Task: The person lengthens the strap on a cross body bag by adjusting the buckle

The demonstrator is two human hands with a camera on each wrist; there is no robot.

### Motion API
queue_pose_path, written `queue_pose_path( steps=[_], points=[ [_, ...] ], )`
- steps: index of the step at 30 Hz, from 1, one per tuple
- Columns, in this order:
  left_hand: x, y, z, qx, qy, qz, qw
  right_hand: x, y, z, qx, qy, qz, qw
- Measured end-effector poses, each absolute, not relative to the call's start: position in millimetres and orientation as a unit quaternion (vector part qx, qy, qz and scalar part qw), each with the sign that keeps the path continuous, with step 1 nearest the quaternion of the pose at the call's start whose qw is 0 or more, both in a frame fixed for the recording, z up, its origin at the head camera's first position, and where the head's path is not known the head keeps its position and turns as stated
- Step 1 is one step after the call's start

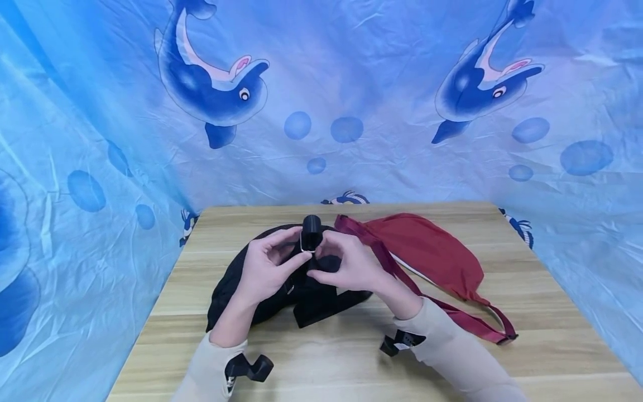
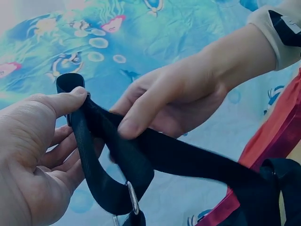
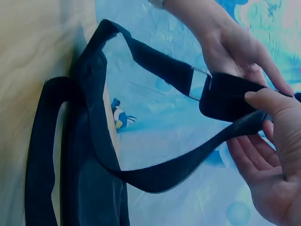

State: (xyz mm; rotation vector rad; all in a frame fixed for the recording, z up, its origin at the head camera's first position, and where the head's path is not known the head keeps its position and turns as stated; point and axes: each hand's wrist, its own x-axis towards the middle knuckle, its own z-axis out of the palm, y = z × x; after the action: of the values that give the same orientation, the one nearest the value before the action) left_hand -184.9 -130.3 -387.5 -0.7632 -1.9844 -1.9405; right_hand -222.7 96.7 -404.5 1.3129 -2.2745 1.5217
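Note:
A black bag [image 1: 228, 296] lies on the table under both hands, and its black webbing strap [image 2: 197, 157] is raised off it. My left hand [image 1: 263, 268] pinches the strap between thumb and fingers, where a small loop stands up beside a slider buckle. Close beside it, my right hand [image 1: 354, 259] holds the strap between its thumb [image 3: 275, 101] and fingers. Below the hands the strap bends through a silver metal ring [image 2: 133, 197]. In the right wrist view the ring [image 3: 201, 84] shows at the fold, with the strap running back to the bag.
A red bag [image 1: 427, 251] lies right of the black one, its dark red strap [image 1: 467, 324] trailing toward the front right and ending at a black buckle. The wooden table [image 1: 321, 363] is enclosed by blue dolphin-print sheeting [image 1: 321, 84]. Black camera mounts sit on both wrists.

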Motion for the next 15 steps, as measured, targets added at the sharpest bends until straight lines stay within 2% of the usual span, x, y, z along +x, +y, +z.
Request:
queue_pose_path(
  steps=[7,11,15],
  points=[
    [-183,-139,-386,-0.238,-0.662,-0.689,0.174,-224,111,-405,0.421,-0.758,0.492,0.074],
    [-183,-137,-383,-0.253,-0.683,-0.665,0.165,-229,110,-404,0.442,-0.755,0.48,0.071],
    [-186,-143,-383,-0.26,-0.662,-0.682,0.172,-231,115,-404,0.441,-0.769,0.452,0.095]
  ],
)
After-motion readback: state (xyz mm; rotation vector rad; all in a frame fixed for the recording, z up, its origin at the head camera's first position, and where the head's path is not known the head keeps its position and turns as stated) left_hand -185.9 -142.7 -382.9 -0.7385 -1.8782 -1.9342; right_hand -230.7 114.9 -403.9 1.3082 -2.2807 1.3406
